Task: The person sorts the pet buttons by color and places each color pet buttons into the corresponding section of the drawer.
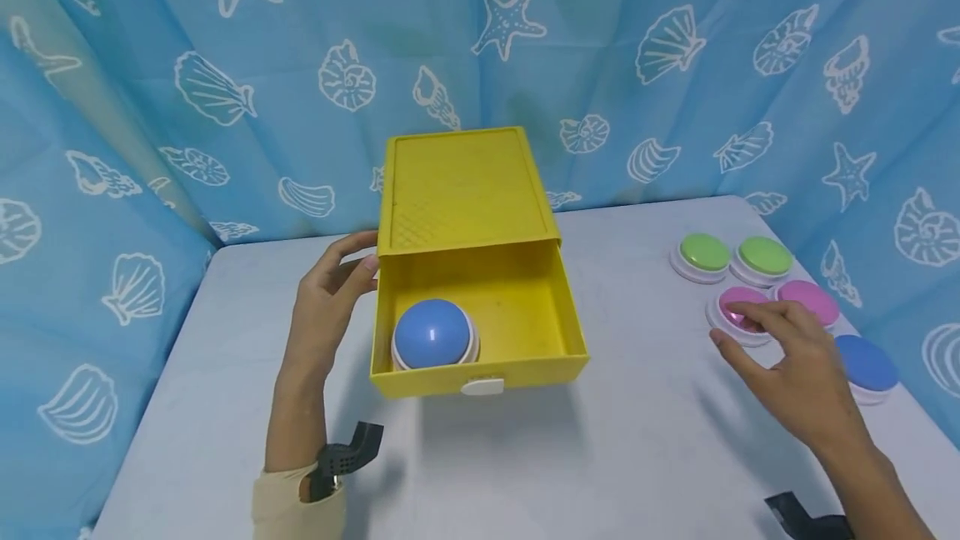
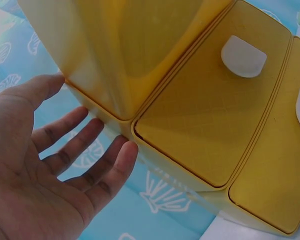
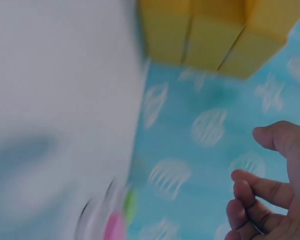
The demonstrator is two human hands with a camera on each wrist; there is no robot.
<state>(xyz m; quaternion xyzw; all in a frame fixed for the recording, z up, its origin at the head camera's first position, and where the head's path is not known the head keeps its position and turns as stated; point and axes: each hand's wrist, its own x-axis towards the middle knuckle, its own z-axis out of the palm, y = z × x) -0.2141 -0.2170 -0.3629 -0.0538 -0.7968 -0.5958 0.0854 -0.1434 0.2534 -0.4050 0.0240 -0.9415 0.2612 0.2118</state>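
A yellow drawer unit [image 1: 465,190] stands on the table with its top drawer [image 1: 517,307] pulled out toward me. Inside, at the left front, sits a blue-domed button [image 1: 431,333] on a white base. My left hand [image 1: 322,298] is at the unit's left side, fingers extended and spread; the left wrist view shows its fingertips right along the lower side edge. Over on the right, my right hand [image 1: 798,373] hovers with thumb and fingers apart, holding nothing. Its fingertips overlap a pink button [image 1: 742,296] in the head view.
Beside the right hand are another pink button [image 1: 810,300], a blue button [image 1: 866,362] and two green buttons, one left [image 1: 705,251] and one right [image 1: 765,255]. A shell-patterned blue curtain [image 1: 465,32] hangs behind the white table [image 1: 637,457]. Lower drawers [image 2: 205,115] are closed.
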